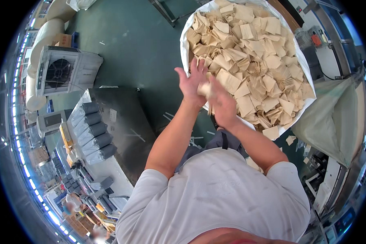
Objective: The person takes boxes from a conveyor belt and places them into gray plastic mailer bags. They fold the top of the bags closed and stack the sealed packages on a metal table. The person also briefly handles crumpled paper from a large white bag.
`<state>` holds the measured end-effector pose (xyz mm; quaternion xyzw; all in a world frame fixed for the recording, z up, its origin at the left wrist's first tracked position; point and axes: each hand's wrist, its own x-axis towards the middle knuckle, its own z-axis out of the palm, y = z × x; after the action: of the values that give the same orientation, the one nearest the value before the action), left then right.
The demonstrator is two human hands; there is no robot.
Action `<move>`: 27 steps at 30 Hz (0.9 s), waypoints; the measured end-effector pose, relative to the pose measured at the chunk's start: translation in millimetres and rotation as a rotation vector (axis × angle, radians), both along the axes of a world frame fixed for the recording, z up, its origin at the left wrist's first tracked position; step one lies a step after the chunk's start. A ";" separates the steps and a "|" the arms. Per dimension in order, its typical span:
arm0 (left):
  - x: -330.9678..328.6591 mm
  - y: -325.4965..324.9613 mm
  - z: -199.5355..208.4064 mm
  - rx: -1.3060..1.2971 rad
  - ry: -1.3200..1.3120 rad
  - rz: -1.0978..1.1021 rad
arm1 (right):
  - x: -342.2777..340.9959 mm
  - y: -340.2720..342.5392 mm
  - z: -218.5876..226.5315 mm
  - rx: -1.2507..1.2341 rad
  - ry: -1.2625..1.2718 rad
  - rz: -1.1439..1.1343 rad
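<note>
My left hand (191, 84) is raised at the near left edge of a big white sack (184, 46), its fingers spread and the thumb apart. Close beside it, my right hand (224, 103) is smeared by motion, so its fingers cannot be made out. Between the two palms shows a small blurred tan piece (205, 89), which looks like paper; which hand touches it is unclear. Heaped to the brim, the sack holds many folded light-brown paper pieces (254, 61), some flat and some in fanned bundles.
At my left stands a dark metal-topped table (124, 122) with a row of grey wrapped packs (94, 132). Farther off is an air cooler (67, 71). Machinery (313, 38) and a greenish cloth sheet (327, 116) border the right. Scraps litter the green floor (126, 44).
</note>
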<state>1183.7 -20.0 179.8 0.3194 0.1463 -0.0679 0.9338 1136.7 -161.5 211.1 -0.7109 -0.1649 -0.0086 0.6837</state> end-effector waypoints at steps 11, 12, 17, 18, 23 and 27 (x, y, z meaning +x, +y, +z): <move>26.9 -2.0 24.6 -0.528 -0.014 0.272 | 28.7 3.5 -45.1 0.190 0.369 -0.187; 27.2 -8.9 32.7 -0.586 -0.022 0.289 | 33.8 11.9 -49.2 0.379 0.389 -0.174; 55.5 5.6 30.0 -0.551 -0.053 0.446 | -27.0 43.0 -37.0 -0.013 0.372 -0.041; 69.0 12.5 24.2 -0.521 -0.070 0.477 | -41.2 47.9 -33.4 -0.088 0.388 0.045; 98.3 30.0 7.1 -0.129 -0.013 0.609 | -24.0 53.9 -8.9 0.293 0.594 0.170; 123.3 68.5 3.4 0.053 0.070 0.789 | -80.9 40.2 30.2 -0.105 0.305 0.520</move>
<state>1307.1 48.5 183.1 0.2598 0.2914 0.2892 0.8740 1055.7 -121.3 241.3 -0.6724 -0.2371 0.2820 0.6420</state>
